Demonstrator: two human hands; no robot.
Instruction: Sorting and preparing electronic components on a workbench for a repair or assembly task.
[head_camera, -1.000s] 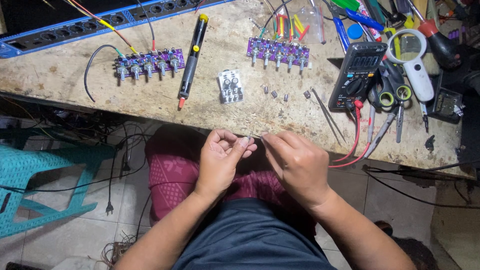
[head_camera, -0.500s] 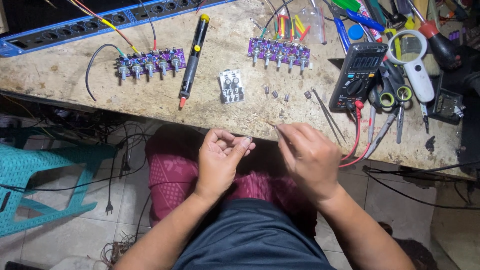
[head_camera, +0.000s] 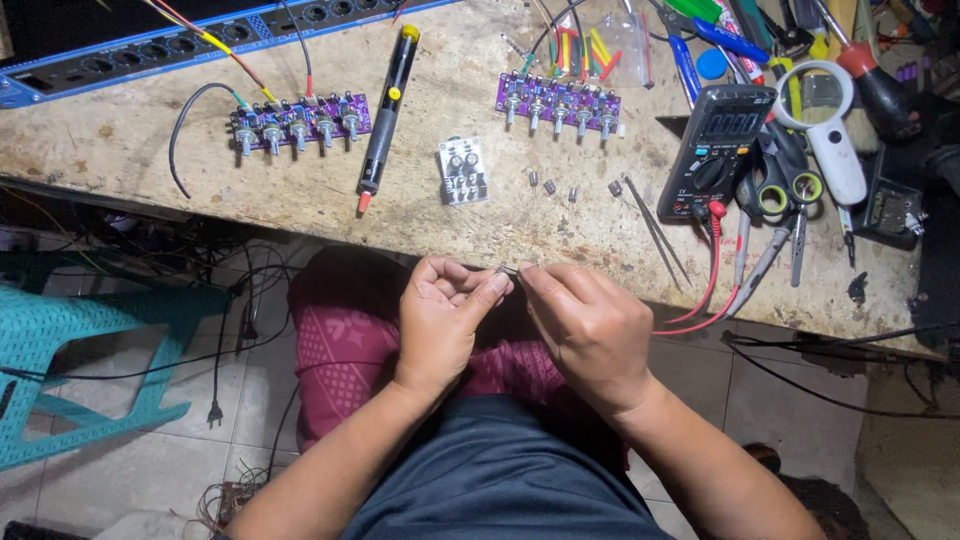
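Closing back in from the right: right hand (head_camera: 590, 330), fingertips now meeting those of left hand (head_camera: 445, 315). Pinching a tiny metal part (head_camera: 508, 270) jointly between both sets of fingers, just below the near tabletop (head_camera: 120, 150) edge, over the lap. Lying nearest beyond that edge: small loose components (head_camera: 550, 186), tweezers (head_camera: 655, 228). Leaving open room beside both forearms.

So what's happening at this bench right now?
A seated person's left hand and right hand meet at the fingertips just below the workbench edge, pinching a tiny metal part too small to identify. On the bench lie two purple circuit boards, a desoldering pump, a multimeter and scissors.
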